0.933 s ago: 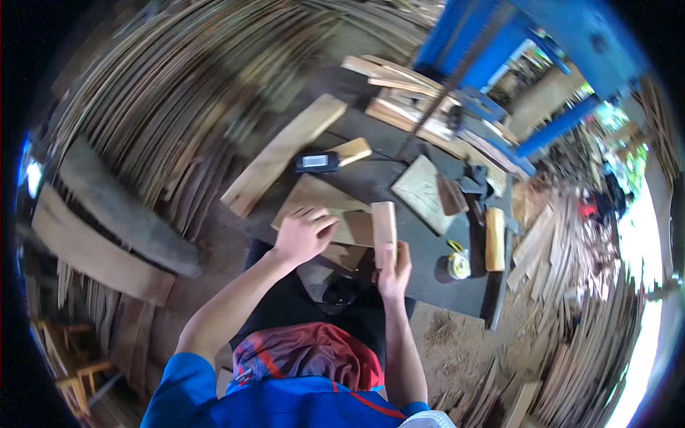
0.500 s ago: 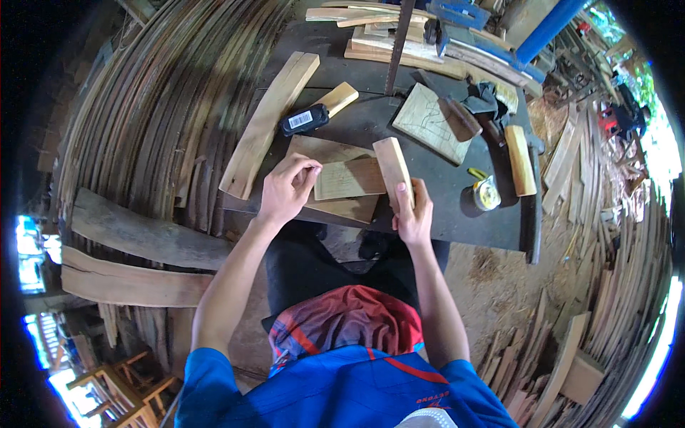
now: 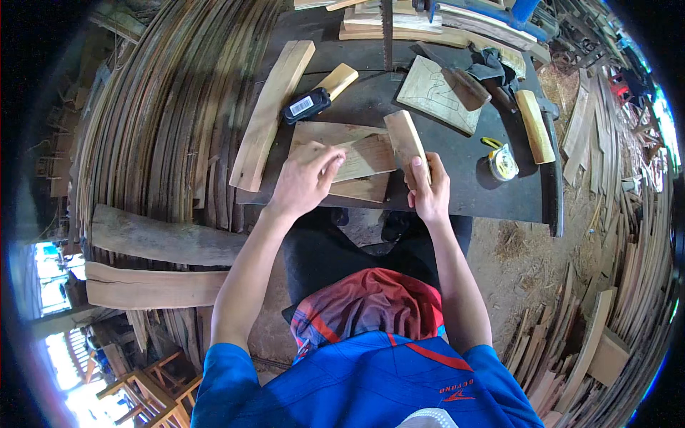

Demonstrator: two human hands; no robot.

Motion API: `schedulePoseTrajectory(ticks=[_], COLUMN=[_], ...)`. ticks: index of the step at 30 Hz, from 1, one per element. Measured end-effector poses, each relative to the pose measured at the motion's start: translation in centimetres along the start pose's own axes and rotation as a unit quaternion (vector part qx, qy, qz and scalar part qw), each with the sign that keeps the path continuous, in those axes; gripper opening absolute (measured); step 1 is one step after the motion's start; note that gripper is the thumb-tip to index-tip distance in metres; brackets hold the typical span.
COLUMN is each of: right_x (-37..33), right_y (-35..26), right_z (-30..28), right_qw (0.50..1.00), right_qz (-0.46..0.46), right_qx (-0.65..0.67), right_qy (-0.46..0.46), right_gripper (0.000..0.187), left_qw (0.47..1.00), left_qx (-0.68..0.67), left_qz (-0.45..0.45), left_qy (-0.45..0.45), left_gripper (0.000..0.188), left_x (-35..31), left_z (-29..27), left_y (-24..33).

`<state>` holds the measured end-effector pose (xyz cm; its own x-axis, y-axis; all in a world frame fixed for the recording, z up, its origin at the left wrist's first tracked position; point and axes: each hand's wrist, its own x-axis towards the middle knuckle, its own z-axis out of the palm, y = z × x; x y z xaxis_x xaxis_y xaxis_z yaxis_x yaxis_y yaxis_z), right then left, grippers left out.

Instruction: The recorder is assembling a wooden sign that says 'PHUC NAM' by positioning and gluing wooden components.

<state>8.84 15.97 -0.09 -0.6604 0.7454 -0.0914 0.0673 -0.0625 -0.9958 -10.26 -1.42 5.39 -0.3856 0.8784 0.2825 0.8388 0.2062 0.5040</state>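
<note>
My right hand (image 3: pixel 431 187) grips a short, pale wooden block (image 3: pixel 405 134) by its lower end, thumb on top, and the block tilts up and away to the left. My left hand (image 3: pixel 308 178) hovers over two thin wooden boards, thumb and fingers pinched together; whatever sits in the pinch, if anything, is too small to make out. The smaller board (image 3: pixel 365 158) lies across the larger board (image 3: pixel 314 131) at the near edge of the dark table (image 3: pixel 464 192). Part of both boards is hidden by my left hand.
An upright saw blade (image 3: pixel 387 36) rises from the table's far side. A long plank (image 3: pixel 275 114), a black device (image 3: pixel 305 105), a board with drawn lines (image 3: pixel 439 93), a tape measure (image 3: pixel 504 164) and a wood piece (image 3: pixel 534 127) lie around. Stacked planks (image 3: pixel 164 114) stand left.
My view has shifted, so the table sits a little higher and the scene further right. My left hand has come in closer over the smaller board, while the block stays in my right hand.
</note>
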Motion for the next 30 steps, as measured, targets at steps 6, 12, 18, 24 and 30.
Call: schedulePoseTrajectory(ticks=[6,12,18,24,30], right_x=[0.3,0.3,0.4,0.5,0.6], right_y=[0.4,0.1,0.7,1.1,1.7], right_z=[0.2,0.5,0.2,0.0,0.2], right_qw=[1.0,0.999,1.0,0.997,0.997], right_qz=[-0.014,-0.012,-0.011,-0.033,-0.048], right_qx=[-0.021,-0.029,-0.004,-0.063,-0.065], right_qy=[0.001,0.011,0.001,0.024,0.018], right_gripper=[0.047,0.048,0.047,0.05,0.048], left_qw=[0.992,0.993,0.993,0.976,0.978], left_qx=[0.103,0.09,-0.078,-0.127,-0.11], left_qz=[0.068,0.073,-0.068,-0.121,-0.096], left_qy=[-0.005,-0.037,0.058,0.125,0.149], left_gripper=[0.011,0.01,0.016,0.011,0.009], left_x=[-1.0,-0.8,0.2,-0.7,-0.4], left_z=[0.1,-1.1,-0.2,4.0,4.0], left_y=[0.4,0.0,-1.7,-1.0,-1.1])
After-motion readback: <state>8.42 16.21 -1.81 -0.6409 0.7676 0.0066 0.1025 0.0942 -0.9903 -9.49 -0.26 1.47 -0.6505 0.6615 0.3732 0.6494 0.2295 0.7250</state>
